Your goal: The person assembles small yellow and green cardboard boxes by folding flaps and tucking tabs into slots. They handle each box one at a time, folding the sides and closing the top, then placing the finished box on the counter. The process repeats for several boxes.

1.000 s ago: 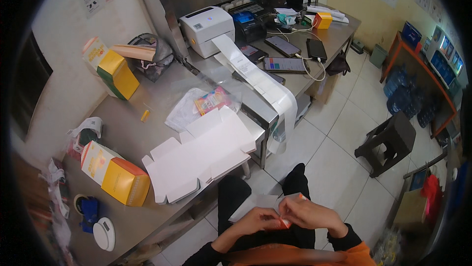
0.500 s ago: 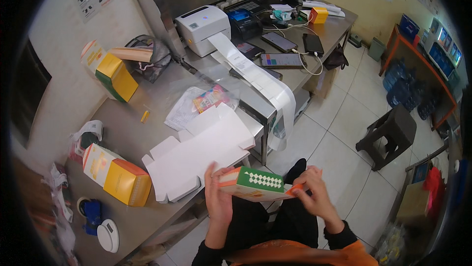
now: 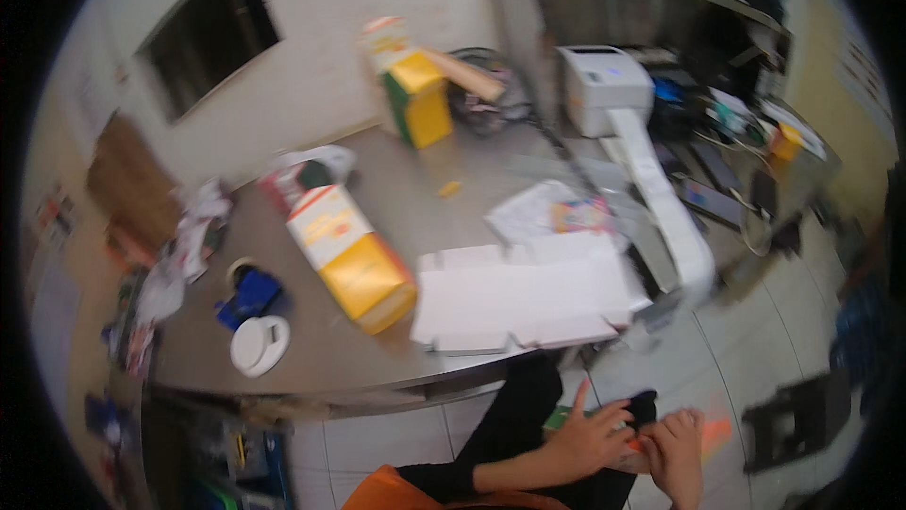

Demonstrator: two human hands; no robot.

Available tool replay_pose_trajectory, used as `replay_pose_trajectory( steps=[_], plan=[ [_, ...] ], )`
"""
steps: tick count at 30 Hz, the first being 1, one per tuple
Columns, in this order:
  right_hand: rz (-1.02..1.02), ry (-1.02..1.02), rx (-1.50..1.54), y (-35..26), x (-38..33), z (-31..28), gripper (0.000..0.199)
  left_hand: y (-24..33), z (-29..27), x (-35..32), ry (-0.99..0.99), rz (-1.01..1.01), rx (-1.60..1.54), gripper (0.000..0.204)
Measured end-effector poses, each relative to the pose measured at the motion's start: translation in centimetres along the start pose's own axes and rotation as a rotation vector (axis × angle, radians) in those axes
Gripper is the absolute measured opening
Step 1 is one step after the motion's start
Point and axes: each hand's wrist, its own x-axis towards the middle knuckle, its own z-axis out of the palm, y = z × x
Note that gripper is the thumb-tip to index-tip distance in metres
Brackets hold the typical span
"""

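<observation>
Down at the near edge, the fingers of the left hand [image 3: 590,434] spread over a green and orange box [image 3: 562,418] held in the lap, below the tabletop [image 3: 406,208]; the right hand [image 3: 678,453] grips its orange end, though blur hides how tightly. Just beyond, flat white cardboard sheets [image 3: 528,302] overhang the tabletop's near edge. Left of them lies a yellow carton [image 3: 354,260], with a white tape dispenser [image 3: 260,345] further left. Far right, a printer [image 3: 604,85] feeds a long paper strip [image 3: 670,217].
</observation>
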Motion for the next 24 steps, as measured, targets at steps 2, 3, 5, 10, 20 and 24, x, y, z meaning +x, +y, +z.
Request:
replay_pose_trajectory(
  steps=[2,3,5,10,20,24],
  plan=[
    [-0.003,0.028,0.123,-0.2,0.2,0.3,0.020,0.8,0.0,-0.4,0.119,-0.042,-0.017,0.019],
    [-0.013,0.023,0.198,-0.5,0.1,0.4,0.020,1.2,-0.2,-0.5,0.169,-0.099,-0.086,0.016],
    [-0.024,0.077,0.354,-1.1,0.3,0.4,0.017,1.3,-1.2,-1.0,0.244,-0.176,-0.127,0.011],
    [-0.006,0.197,0.553,-2.7,0.6,0.4,0.010,0.2,-2.9,-2.3,0.317,-0.350,-0.164,0.008],
    [-0.573,0.427,0.301,-2.4,0.8,1.7,0.016,-1.4,-0.4,-3.3,0.127,0.010,-0.425,0.027],
    [-0.470,0.360,0.269,-2.4,0.4,1.0,0.012,-1.9,0.4,-4.5,0.016,0.128,-0.224,0.023]
  ],
)
